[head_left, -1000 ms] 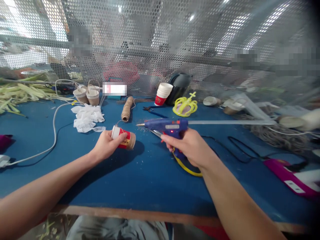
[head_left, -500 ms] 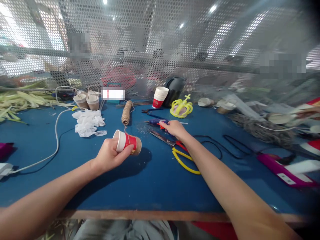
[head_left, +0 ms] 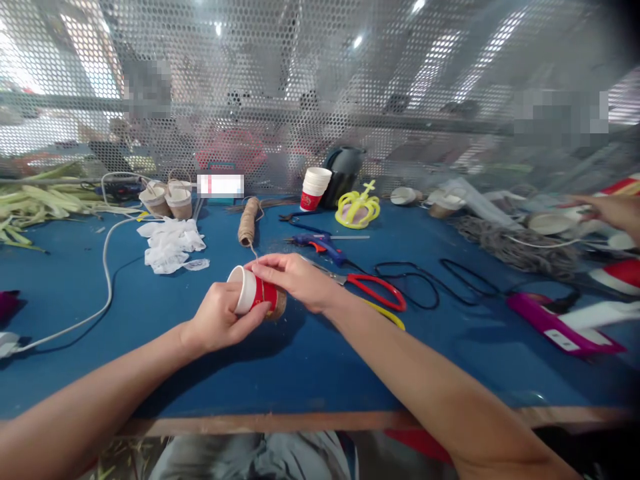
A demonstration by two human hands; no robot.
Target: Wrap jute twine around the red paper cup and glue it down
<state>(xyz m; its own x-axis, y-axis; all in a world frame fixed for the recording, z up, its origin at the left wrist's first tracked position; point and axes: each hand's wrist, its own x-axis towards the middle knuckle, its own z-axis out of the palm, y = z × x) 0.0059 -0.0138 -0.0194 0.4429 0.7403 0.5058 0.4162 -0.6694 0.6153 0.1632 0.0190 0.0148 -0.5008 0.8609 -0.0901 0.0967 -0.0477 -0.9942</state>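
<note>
My left hand grips a red and white paper cup tilted on its side, fingers inside the mouth and thumb along the outside. Brown twine wraps the cup's base end. From there a strand runs up to a twine spool lying on the table. Bent over the cup's far side, my right hand pinches the strand at the cup wall; its fingertips are partly hidden. Beyond it lies a blue glue gun, let go. Scissors with red and yellow handles lie partly under my right forearm.
White gloves, two twine-covered cups, stacked paper cups, a yellow crown and a dark kettle stand behind. A purple power strip, grey yarn and another person's hand are at right.
My right hand has let go of the glue gun, which now lies on the table, and has come left to the cup and twine. My left hand still holds the cup.
</note>
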